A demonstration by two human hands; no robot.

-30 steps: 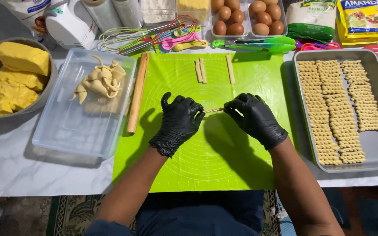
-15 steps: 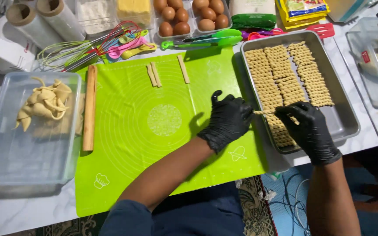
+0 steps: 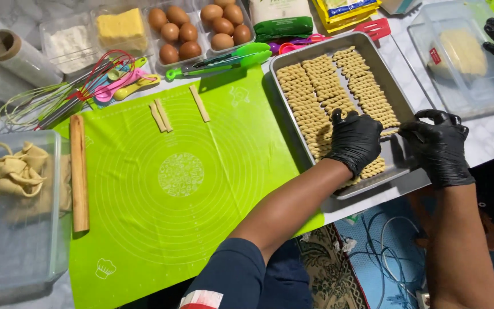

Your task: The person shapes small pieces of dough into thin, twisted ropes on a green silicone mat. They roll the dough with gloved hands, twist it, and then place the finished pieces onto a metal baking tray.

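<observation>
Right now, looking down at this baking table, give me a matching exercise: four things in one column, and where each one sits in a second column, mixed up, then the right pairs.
Things:
1. rolling pin
2. twisted dough sticks
3. eggs
4. plain dough strips

Places:
A. in rows on the metal tray
B. in clear cartons at the far edge of the table
C. along the left edge of the green mat
D. at the top of the green mat, near the tongs

Pairs: 1-C, 2-A, 3-B, 4-D
</observation>
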